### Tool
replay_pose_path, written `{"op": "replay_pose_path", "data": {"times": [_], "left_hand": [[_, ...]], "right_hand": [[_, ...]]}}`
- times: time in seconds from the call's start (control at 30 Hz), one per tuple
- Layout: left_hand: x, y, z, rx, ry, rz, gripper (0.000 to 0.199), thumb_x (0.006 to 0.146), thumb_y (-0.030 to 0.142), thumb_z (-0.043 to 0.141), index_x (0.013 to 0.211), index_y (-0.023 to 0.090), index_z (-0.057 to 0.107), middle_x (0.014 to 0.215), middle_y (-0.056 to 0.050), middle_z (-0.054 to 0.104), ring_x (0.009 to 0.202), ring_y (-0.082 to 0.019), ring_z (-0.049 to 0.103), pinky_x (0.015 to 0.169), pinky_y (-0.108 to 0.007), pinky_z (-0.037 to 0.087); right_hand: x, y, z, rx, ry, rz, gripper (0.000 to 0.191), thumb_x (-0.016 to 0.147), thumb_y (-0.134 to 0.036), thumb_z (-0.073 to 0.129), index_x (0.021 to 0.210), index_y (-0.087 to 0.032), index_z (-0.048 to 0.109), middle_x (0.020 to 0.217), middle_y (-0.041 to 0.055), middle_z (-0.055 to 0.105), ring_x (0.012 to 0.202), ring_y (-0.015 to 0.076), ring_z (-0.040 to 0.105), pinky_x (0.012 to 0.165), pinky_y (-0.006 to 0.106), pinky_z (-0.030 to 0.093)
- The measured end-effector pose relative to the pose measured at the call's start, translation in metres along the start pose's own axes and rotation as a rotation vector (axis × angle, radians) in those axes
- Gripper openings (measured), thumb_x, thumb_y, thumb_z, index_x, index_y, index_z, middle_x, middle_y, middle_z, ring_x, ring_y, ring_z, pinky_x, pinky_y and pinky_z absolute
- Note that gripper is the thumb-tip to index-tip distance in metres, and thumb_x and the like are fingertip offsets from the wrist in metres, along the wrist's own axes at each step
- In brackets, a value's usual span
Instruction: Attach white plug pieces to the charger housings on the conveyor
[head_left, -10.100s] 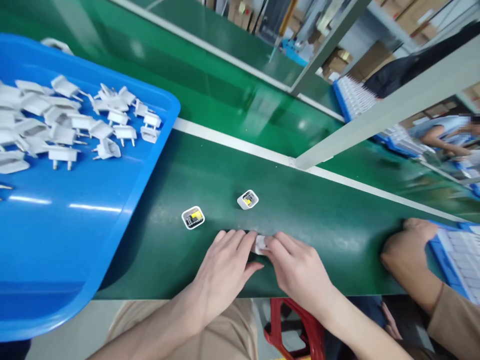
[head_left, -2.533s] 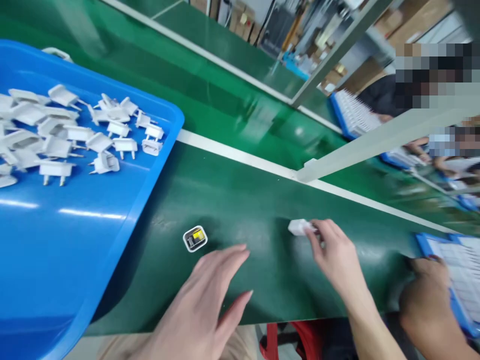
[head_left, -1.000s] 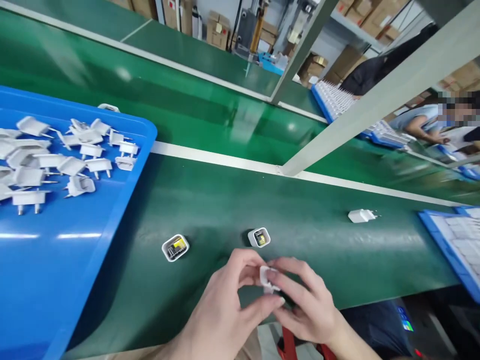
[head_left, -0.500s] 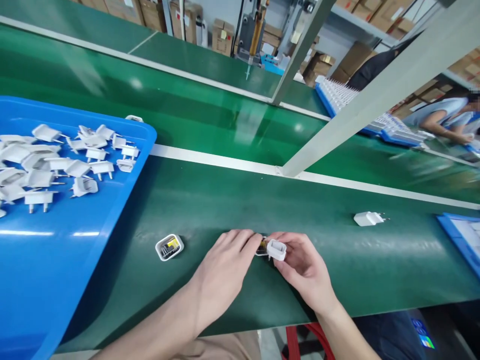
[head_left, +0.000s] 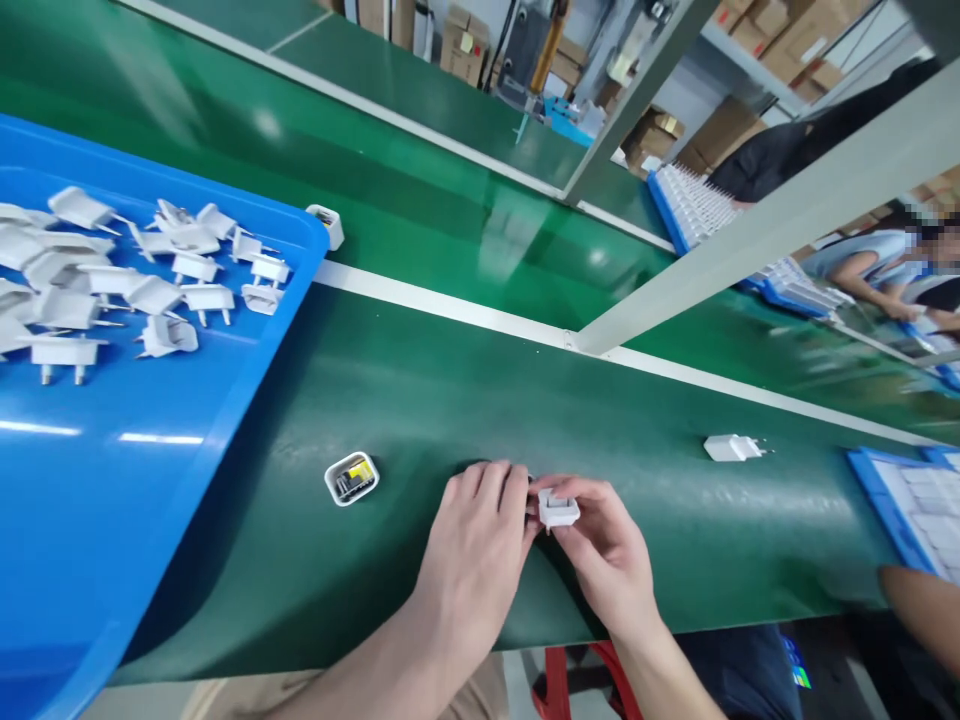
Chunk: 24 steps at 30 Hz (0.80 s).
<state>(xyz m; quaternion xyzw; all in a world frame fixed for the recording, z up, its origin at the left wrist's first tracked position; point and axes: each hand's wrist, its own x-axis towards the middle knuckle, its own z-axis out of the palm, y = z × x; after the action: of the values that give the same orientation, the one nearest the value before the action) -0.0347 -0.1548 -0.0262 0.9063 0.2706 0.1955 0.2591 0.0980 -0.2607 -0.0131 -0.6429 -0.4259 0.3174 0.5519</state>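
Observation:
My right hand grips a white plug cap between thumb and fingers, its open side up. Against it on the left, my left hand has its fingers curled round a charger housing, which is almost wholly hidden by them. To the left on the green table lies an open white housing with black and yellow parts inside. A closed white charger with two pins lies on the table at the right.
A blue tray with several white plug caps fills the left. Another housing is behind its corner. A slanted metal post rises behind the table. At the right edge are a blue tray and a person's arm.
My left hand has turned and closed further over the housing, hiding it. The view has shifted slightly, and a person's arm has come in at the lower right.

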Motion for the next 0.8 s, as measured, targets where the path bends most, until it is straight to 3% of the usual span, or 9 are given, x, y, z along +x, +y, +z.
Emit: {"op": "replay_pose_path", "data": {"times": [0.13,0.23,0.33,0.47,0.57,0.7,0.77,0.8], "left_hand": [[-0.018,-0.028,-0.025,-0.072,-0.036,0.05,0.027,0.095,0.014,0.069,0.119,0.019,0.058,0.113,-0.007,0.07,0.098,-0.026,0.065,0.082,-0.042,0.05],[-0.032,-0.046,-0.038,-0.168,-0.039,0.028,0.033,0.095,0.01,0.067,0.123,0.022,0.055,0.12,-0.005,0.069,0.106,-0.026,0.064,0.089,-0.041,0.049],[-0.04,-0.054,-0.04,-0.308,-0.049,-0.026,0.03,0.094,0.009,0.068,0.118,0.024,0.056,0.117,-0.002,0.07,0.106,-0.023,0.065,0.092,-0.04,0.048],[-0.041,-0.058,-0.039,-0.388,-0.049,-0.043,0.024,0.095,0.012,0.07,0.112,0.024,0.058,0.113,-0.001,0.071,0.104,-0.022,0.065,0.094,-0.04,0.049],[-0.043,-0.062,-0.041,-0.392,-0.063,0.003,0.026,0.099,0.016,0.065,0.122,0.024,0.057,0.119,-0.002,0.07,0.11,-0.022,0.065,0.098,-0.041,0.05],[-0.047,-0.061,-0.038,-0.311,-0.042,0.018,0.058,0.096,0.025,0.071,0.148,0.023,0.044,0.142,-0.011,0.06,0.131,-0.029,0.057,0.107,-0.046,0.051],[-0.047,-0.056,-0.035,-0.25,-0.003,-0.026,0.062,0.091,0.027,0.077,0.144,0.019,0.045,0.137,-0.015,0.061,0.127,-0.034,0.059,0.102,-0.05,0.053],[-0.046,-0.054,-0.033,-0.227,0.009,-0.038,0.054,0.092,0.024,0.076,0.137,0.018,0.049,0.13,-0.014,0.063,0.121,-0.034,0.061,0.098,-0.05,0.054]], "right_hand": [[0.001,-0.005,0.002,0.149,0.011,0.06,0.016,0.102,-0.026,0.062,0.117,-0.029,0.065,0.121,0.0087,0.066,0.082,0.0182,0.072,0.067,0.032,0.064],[0.003,-0.014,0.0,0.027,0.003,0.076,0.022,0.101,-0.032,0.065,0.122,-0.028,0.07,0.125,0.0112,0.064,0.077,0.0174,0.07,0.06,0.029,0.062],[0.004,-0.027,0.006,-0.32,-0.077,-0.016,0.031,0.101,-0.031,0.067,0.132,-0.031,0.069,0.119,0.0091,0.069,0.078,0.0181,0.072,0.065,0.029,0.064],[0.008,-0.045,0.024,-0.689,-0.211,-0.268,0.038,0.098,-0.018,0.07,0.134,-0.029,0.063,0.108,0.0048,0.076,0.089,0.0196,0.075,0.078,0.028,0.064],[0.016,-0.052,0.032,-0.822,-0.309,-0.393,0.027,0.101,-0.013,0.064,0.124,-0.025,0.065,0.113,0.008,0.074,0.094,0.0195,0.075,0.08,0.028,0.063],[0.022,-0.051,0.035,-0.915,-0.362,-0.392,0.023,0.104,-0.013,0.057,0.122,-0.025,0.067,0.111,0.0095,0.071,0.092,0.0177,0.074,0.077,0.026,0.062],[0.022,-0.05,0.037,-0.915,-0.369,-0.39,0.024,0.104,-0.013,0.057,0.123,-0.025,0.066,0.112,0.0093,0.071,0.093,0.0179,0.074,0.08,0.027,0.063],[0.022,-0.05,0.038,-0.906,-0.375,-0.387,0.023,0.104,-0.014,0.057,0.123,-0.025,0.066,0.113,0.0091,0.072,0.094,0.0183,0.074,0.082,0.028,0.064]]}}
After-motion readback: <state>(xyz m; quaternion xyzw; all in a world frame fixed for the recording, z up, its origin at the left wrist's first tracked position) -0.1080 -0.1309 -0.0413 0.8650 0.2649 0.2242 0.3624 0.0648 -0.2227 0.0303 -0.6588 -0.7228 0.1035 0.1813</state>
